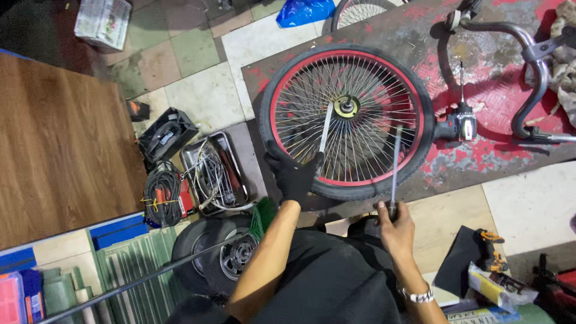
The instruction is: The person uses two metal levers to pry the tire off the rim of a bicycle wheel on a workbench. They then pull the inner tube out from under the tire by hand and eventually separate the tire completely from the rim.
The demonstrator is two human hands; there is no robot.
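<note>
I see bike wheel (347, 120) flat on red worktop (498, 96), so it stays put. Left hand (292, 175), gloved, fingers clamped on wrench (325, 127) at hub. Right hand (395, 225) fingers wrapped round long screwdriver (395, 162), tip among spokes.

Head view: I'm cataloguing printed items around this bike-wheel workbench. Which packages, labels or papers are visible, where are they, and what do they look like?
Newspaper bundle: top left on the tiled floor, a rectangular grey-white stack.
Blue plastic bag: top centre on the floor by a second wheel, crumpled and glossy.
Yellow-and-white packet: bottom right beside an orange-black tool, long, wrapped in clear plastic.
Pink plastic box: bottom left corner, rectangular.
No screens or signs show.
</note>
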